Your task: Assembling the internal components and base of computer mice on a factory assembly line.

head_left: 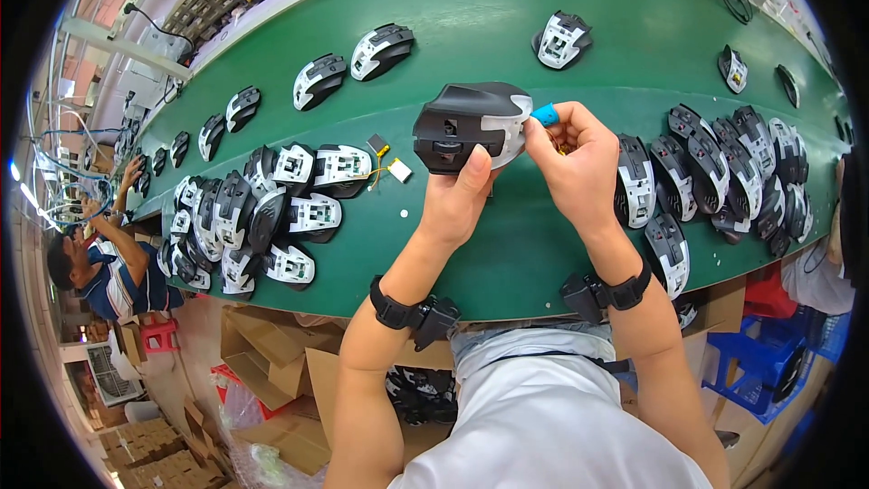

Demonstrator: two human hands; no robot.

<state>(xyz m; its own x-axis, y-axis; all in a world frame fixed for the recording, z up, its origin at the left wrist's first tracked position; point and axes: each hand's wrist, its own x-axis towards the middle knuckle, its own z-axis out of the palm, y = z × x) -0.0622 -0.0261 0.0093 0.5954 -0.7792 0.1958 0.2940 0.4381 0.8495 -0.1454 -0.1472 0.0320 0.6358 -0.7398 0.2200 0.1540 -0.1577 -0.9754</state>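
Observation:
My left hand [460, 204] grips a computer mouse [471, 127] with a black and white shell from below, thumb on its near side, raised above the green bench. My right hand [579, 158] is closed at the mouse's right end, with thumb and index finger against the white part. A blue wrap or cover [545, 115] shows at the index fingertip. Small brass-coloured pieces [563, 147] show within the curled fingers; their kind is too small to tell. Left of my hands lie a small white block with wires [398, 169] and a black-and-yellow piece [378, 145].
Piled mice [231, 213] lie at the left, and another group [692, 158] at the right. More mice [382, 50] stand spaced along the green bench [489, 27]. Cardboard boxes [272, 353] and blue stools [756, 358] are below its edge. A person [113, 272] works at far left.

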